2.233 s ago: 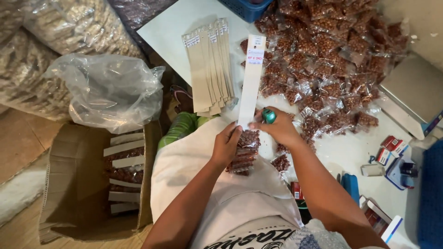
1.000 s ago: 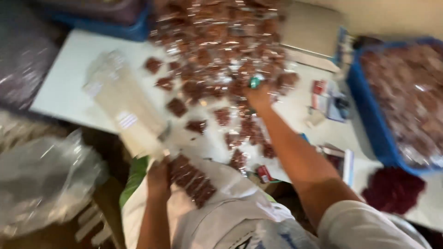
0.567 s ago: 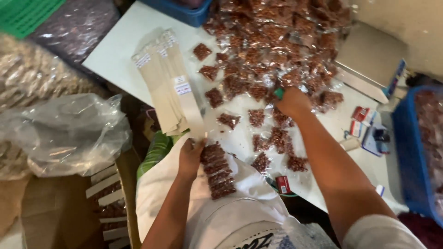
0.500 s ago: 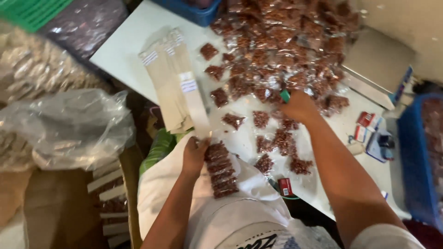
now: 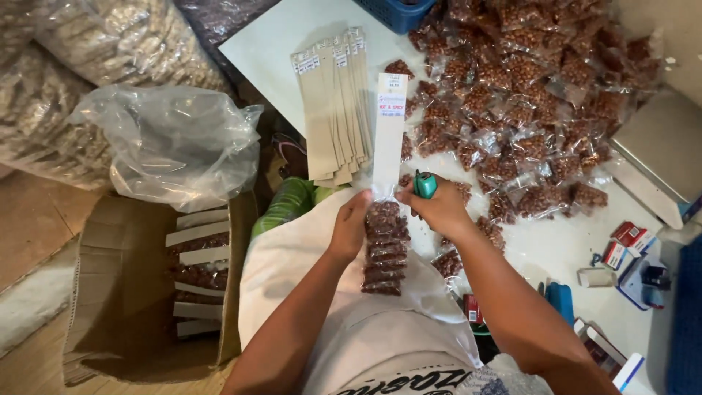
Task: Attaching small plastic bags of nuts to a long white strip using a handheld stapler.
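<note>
At your far left, the cardboard box already holds several finished strips lying flat, white header cards showing between rows of brown packets, so part of the work looks done. Above it sit a crumpled clear plastic bag and bulk sacks of pale goods. Moving right, a fanned stack of blank header cards waits on the white table, which suggests many strips remain to be made. Over your lap, your left hand pinches the upper end of the hanging strip of nut packets, where the long white card joins it. Your right hand is closed around a small green stapler and steadies the same joint, so both hands meet at that point. Rightward, a large heap of loose nut packets covers the table; by my judgement most of the job is still ahead. Small red boxes, a blue tool and a grey scale crowd the right edge, near your right arm.
</note>
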